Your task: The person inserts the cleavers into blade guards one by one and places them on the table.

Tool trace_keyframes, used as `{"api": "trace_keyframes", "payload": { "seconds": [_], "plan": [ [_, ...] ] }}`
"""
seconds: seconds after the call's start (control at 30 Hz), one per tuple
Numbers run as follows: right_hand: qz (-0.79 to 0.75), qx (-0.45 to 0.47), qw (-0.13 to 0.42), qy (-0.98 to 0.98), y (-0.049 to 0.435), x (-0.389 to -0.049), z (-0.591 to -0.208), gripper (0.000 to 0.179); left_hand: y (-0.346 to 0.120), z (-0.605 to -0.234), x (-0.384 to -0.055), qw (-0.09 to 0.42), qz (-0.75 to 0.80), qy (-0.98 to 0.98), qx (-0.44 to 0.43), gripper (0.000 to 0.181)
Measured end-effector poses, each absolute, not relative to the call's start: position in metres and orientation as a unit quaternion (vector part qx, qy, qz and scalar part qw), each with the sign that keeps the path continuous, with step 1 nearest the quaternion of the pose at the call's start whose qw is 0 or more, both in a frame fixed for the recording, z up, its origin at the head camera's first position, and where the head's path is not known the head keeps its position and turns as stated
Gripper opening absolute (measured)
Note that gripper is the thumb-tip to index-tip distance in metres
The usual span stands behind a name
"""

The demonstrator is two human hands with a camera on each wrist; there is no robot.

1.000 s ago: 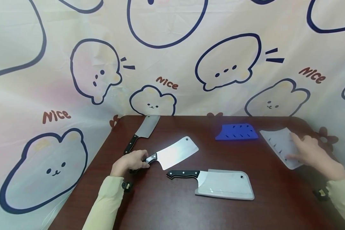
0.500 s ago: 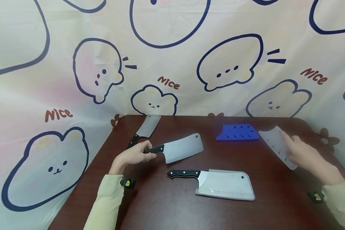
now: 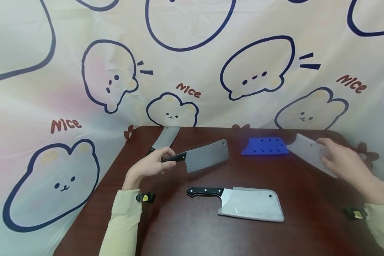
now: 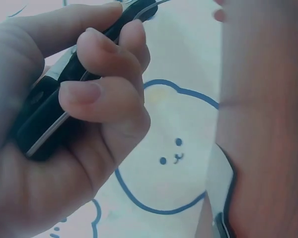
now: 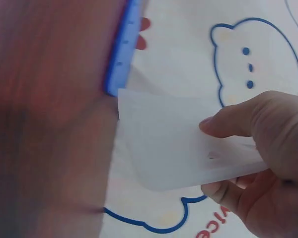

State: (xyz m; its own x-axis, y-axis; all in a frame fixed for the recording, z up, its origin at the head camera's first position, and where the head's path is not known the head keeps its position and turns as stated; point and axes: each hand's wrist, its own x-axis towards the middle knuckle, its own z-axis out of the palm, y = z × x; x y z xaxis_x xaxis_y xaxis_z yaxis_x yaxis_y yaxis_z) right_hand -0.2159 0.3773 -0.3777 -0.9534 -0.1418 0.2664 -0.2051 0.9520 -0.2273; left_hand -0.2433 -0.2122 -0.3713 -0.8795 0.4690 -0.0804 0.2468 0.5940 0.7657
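My left hand grips the black handle of a cleaver, whose blade points right and is raised over the table. In the left wrist view the fingers curl round that handle. On the right, my right hand pinches a whitish translucent blade guard between thumb and fingers. The right wrist view shows the guard held near its edge, thumb on top. A blue blade guard lies just left of it on the table.
Another cleaver, its blade inside a translucent guard, lies at the middle front of the brown table. A third cleaver lies at the back left, its handle partly behind my left hand. A printed cloth hangs behind.
My left hand has lifted the cleaver off the table, moving it up and slightly right. The right hand has picked up the whitish guard, now tilted and raised.
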Motion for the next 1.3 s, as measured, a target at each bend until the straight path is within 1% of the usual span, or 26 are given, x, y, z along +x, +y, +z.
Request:
{"api": "trace_keyframes", "payload": {
  "seconds": [0.1, 0.27, 0.43, 0.67, 0.9, 1.07, 1.17, 1.3],
  "plan": [
    [0.142, 0.068, 0.142, -0.977, 0.373, -0.215, -0.366, 0.051, -0.209, -0.365, -0.243, 0.136, 0.422, 0.872, 0.207, 0.022],
    [0.163, 0.070, 0.186, -0.966, 0.364, -0.212, -0.349, 0.049, -0.205, -0.356, -0.242, 0.139, 0.444, 0.860, 0.208, 0.022],
    [0.197, 0.064, 0.215, -0.955, 0.355, -0.208, -0.331, 0.045, -0.206, -0.347, -0.242, 0.120, 0.456, 0.855, 0.216, 0.020],
    [0.280, 0.044, 0.279, -0.917, 0.344, -0.199, -0.312, 0.043, -0.205, -0.334, -0.241, 0.092, 0.488, 0.835, 0.239, 0.021],
    [0.325, 0.041, 0.293, -0.898, 0.327, -0.197, -0.304, 0.049, -0.199, -0.327, -0.237, 0.079, 0.507, 0.820, 0.255, 0.024],
    [0.375, 0.052, 0.326, -0.866, 0.320, -0.198, -0.300, 0.054, -0.199, -0.325, -0.235, 0.069, 0.524, 0.806, 0.267, 0.024],
    [0.396, 0.061, 0.344, -0.849, 0.316, -0.197, -0.296, 0.053, -0.200, -0.324, -0.234, 0.064, 0.525, 0.803, 0.275, 0.023],
    [0.425, 0.056, 0.355, -0.831, 0.310, -0.195, -0.293, 0.050, -0.201, -0.323, -0.232, 0.063, 0.524, 0.803, 0.278, 0.022]
  ]
}}
